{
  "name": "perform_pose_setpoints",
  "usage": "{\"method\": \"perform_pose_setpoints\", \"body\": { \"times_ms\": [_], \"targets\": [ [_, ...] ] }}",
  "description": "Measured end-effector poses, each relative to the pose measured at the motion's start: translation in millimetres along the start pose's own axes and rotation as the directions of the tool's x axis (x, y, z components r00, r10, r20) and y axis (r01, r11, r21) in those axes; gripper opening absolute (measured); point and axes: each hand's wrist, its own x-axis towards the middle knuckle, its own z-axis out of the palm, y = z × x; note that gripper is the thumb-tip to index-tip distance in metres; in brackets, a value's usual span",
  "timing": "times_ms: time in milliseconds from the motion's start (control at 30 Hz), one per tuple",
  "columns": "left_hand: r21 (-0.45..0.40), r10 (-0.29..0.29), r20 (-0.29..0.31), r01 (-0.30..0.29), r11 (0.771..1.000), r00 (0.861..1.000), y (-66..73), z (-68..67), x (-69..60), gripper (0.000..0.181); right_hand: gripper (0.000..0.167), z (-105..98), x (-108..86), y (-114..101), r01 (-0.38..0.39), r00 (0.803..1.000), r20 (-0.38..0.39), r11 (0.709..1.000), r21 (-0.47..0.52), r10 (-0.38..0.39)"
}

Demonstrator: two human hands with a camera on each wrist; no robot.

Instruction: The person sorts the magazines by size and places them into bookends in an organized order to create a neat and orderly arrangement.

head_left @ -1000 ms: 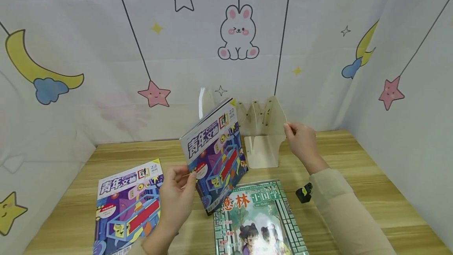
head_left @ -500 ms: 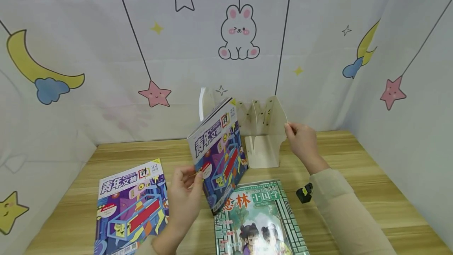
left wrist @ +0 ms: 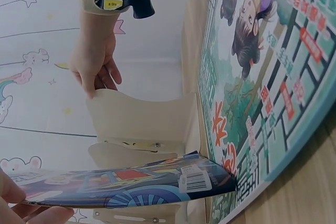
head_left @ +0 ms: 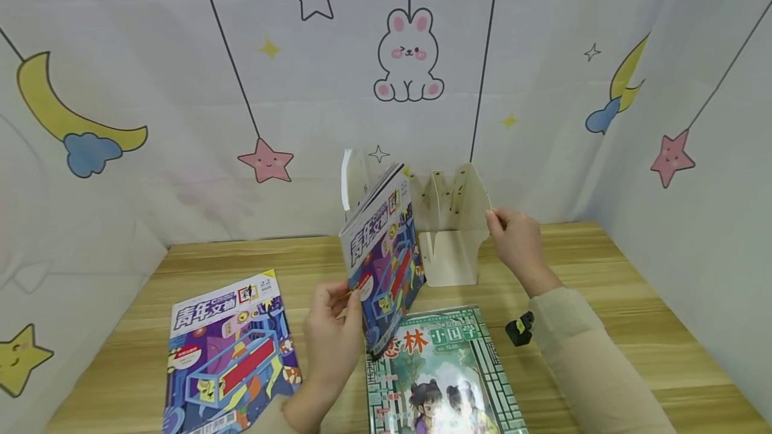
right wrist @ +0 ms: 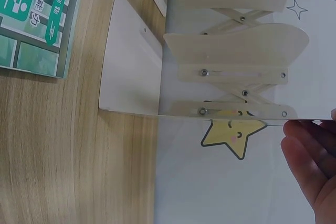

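Note:
My left hand [head_left: 332, 330] pinches a purple magazine [head_left: 386, 266] by its left edge, thumb on the front cover. The magazine stands nearly upright and angled, in front of the left part of a cream expandable book rack [head_left: 455, 256]. In the left wrist view its lower corner is close to the green magazine [left wrist: 247, 93]; whether they touch I cannot tell. My right hand [head_left: 517, 243] pinches the outer edge of the rack's right end plate. In the right wrist view the rack's dividers [right wrist: 236, 48] and crossed links show. The held magazine hides part of the rack.
A second purple magazine [head_left: 229, 353] with the same cover lies flat at the left of the wooden table [head_left: 579, 347]. The green magazine lies flat in front of the rack. Behind the table hangs a white printed curtain [head_left: 338, 86]. A black wrist camera [head_left: 519, 329] sits by my right sleeve.
My left hand has moved right, bringing the purple magazine closer to the rack and turning it more edge-on. My right hand stays at the rack's end plate.

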Motion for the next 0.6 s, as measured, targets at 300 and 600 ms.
{"method": "perform_pose_setpoints", "body": {
  "times_ms": [300, 600],
  "targets": [
    [-0.006, 0.027, -0.023, -0.027, 1.0, 0.999, -1.3, 12.0, -0.9, 0.01, 0.03, 0.4, -0.6, 0.4, 0.021, 1.0, -0.023, 1.0, -0.003, -0.021],
    [-0.025, -0.002, -0.025, 0.001, 1.0, 1.0, 0.9, 22.7, -1.5, 0.01, 0.031, -0.2, -0.6, -0.2, 0.011, 1.0, -0.015, 1.0, 0.014, -0.011]
  ]
}}
